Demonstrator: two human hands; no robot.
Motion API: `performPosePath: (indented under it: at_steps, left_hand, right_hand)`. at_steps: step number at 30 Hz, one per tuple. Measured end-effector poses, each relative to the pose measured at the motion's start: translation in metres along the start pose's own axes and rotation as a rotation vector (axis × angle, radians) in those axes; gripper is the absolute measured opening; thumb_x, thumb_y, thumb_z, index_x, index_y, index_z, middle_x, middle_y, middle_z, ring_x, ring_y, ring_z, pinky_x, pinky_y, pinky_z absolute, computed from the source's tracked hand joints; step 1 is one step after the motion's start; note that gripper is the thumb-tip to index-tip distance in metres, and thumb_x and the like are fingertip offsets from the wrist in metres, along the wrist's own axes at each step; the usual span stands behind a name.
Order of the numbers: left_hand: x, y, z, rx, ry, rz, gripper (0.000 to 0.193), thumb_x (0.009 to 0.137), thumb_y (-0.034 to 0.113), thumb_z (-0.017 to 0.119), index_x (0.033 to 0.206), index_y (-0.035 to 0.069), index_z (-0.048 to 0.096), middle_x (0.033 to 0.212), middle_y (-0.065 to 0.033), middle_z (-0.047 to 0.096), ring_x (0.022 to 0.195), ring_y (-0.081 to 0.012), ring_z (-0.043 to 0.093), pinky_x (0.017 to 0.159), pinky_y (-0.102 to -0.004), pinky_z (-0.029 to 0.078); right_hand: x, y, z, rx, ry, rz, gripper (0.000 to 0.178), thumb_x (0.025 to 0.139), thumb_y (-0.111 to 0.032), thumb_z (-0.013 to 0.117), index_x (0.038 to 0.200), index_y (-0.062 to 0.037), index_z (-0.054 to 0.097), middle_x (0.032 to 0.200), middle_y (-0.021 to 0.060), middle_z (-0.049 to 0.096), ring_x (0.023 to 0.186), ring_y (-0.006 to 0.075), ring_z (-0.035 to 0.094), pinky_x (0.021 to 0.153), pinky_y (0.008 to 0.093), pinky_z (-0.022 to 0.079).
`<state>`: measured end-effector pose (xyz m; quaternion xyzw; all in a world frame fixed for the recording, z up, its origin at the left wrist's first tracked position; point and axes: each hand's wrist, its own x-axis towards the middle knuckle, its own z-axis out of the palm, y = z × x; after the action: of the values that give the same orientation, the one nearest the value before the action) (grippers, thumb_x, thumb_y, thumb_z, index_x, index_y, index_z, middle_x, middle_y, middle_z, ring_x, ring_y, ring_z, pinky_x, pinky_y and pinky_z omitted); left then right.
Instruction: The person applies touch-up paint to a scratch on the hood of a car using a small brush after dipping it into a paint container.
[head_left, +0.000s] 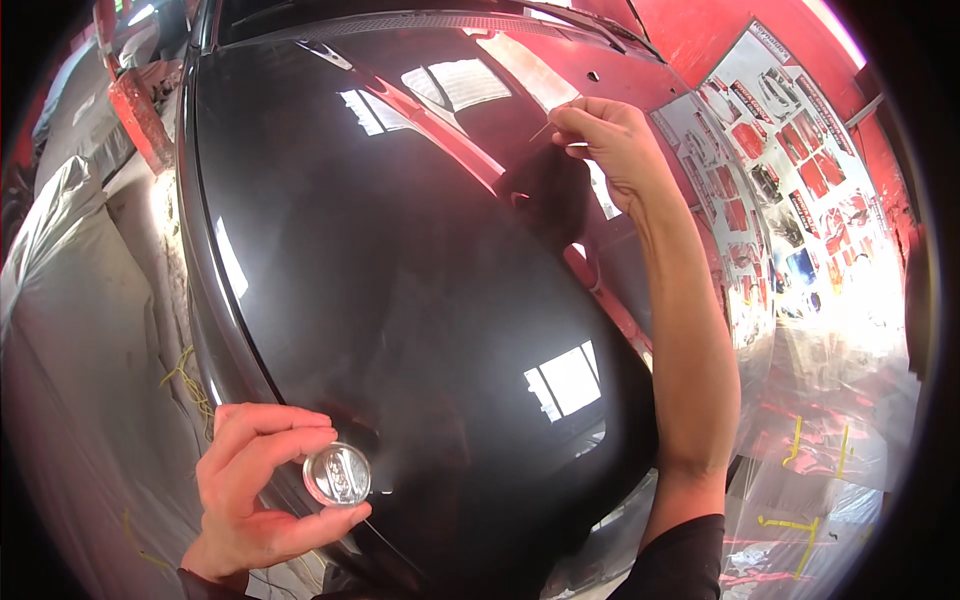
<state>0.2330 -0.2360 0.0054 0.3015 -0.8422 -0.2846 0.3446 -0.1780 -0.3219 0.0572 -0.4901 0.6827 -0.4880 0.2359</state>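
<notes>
Over the near left part of a glossy black car hood (400, 300), my left hand (250, 480) grips a small round silvery metal cup (338, 475) between thumb and fingers. Its inside is shiny and faces up; I cannot tell what, if anything, it contains. Farther off, above the right side of the hood, my right hand (605, 140) pinches a thin stick (541, 131) between thumb and forefinger. The stick slants down to the left, and whether its tip touches the paint cannot be seen. The hood mirrors the arm, bright windows and red walls.
A wiper (580, 25) lies along the far edge of the hood. Grey plastic sheeting (90, 330) drapes things at left, beside a red post (140, 120) and tangled yellow string (188, 380). At right stands a poster board (790, 150) with clear sheeting (800, 480) below.
</notes>
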Motion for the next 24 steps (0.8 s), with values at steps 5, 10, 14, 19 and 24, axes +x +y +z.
performPosePath:
  at_steps: [5, 10, 14, 19, 24]
  left_hand:
    - [-0.0011, 0.0027, -0.0032, 0.01, -0.018, -0.018, 0.05, 0.054, 0.021, 0.092, 0.098, 0.008, 0.072, 0.102, -0.0071, 0.069, 0.086, -0.021, 0.06, 0.074, -0.0323, 0.047]
    - [-0.0006, 0.0019, -0.0035, 0.033, -0.028, -0.004, 0.051, 0.053, 0.022, 0.092, 0.098, 0.007, 0.072, 0.101, -0.0078, 0.068, 0.086, -0.021, 0.06, 0.073, -0.0324, 0.048]
    - [-0.0004, 0.0014, -0.0027, 0.008, -0.007, -0.004, 0.052, 0.053, 0.02, 0.092, 0.099, 0.007, 0.072, 0.101, -0.0082, 0.068, 0.088, -0.0206, 0.06, 0.071, -0.0315, 0.049]
    - [-0.0011, 0.001, 0.0002, 0.027, 0.016, -0.007, 0.051, 0.054, 0.03, 0.087, 0.095, 0.005, 0.069, 0.098, -0.0117, 0.066, 0.086, -0.0223, 0.064, 0.073, -0.0333, 0.051]
    - [0.0029, 0.0028, -0.0007, 0.014, -0.015, 0.007, 0.053, 0.051, 0.02, 0.092, 0.098, 0.007, 0.072, 0.101, -0.007, 0.069, 0.086, -0.0199, 0.06, 0.073, -0.0311, 0.046]
  right_hand:
    - [0.0043, 0.0054, 0.0015, 0.032, 0.012, -0.052, 0.018, 0.083, -0.018, 0.072, 0.083, 0.0002, 0.072, 0.073, 0.0025, 0.062, 0.069, 0.009, 0.053, 0.065, 0.024, 0.042]
    - [0.0003, 0.0016, 0.0054, 0.07, 0.042, -0.034, 0.017, 0.082, -0.017, 0.072, 0.083, 0.0006, 0.072, 0.074, 0.0027, 0.062, 0.069, 0.0091, 0.052, 0.065, 0.0238, 0.041]
    - [0.0011, 0.002, 0.0069, 0.065, 0.063, -0.039, 0.016, 0.082, -0.016, 0.072, 0.082, 0.0, 0.07, 0.071, 0.0011, 0.058, 0.065, 0.008, 0.048, 0.059, 0.0244, 0.038]
    - [0.0066, 0.0058, 0.0052, 0.023, 0.036, 0.028, 0.02, 0.084, -0.02, 0.072, 0.083, -0.0007, 0.072, 0.076, 0.0014, 0.062, 0.075, 0.0097, 0.053, 0.072, 0.0247, 0.041]
    - [0.0078, 0.0083, 0.0043, -0.016, 0.051, 0.047, 0.019, 0.084, -0.019, 0.072, 0.082, -0.0007, 0.071, 0.076, 0.0009, 0.061, 0.074, 0.0094, 0.052, 0.072, 0.0247, 0.041]
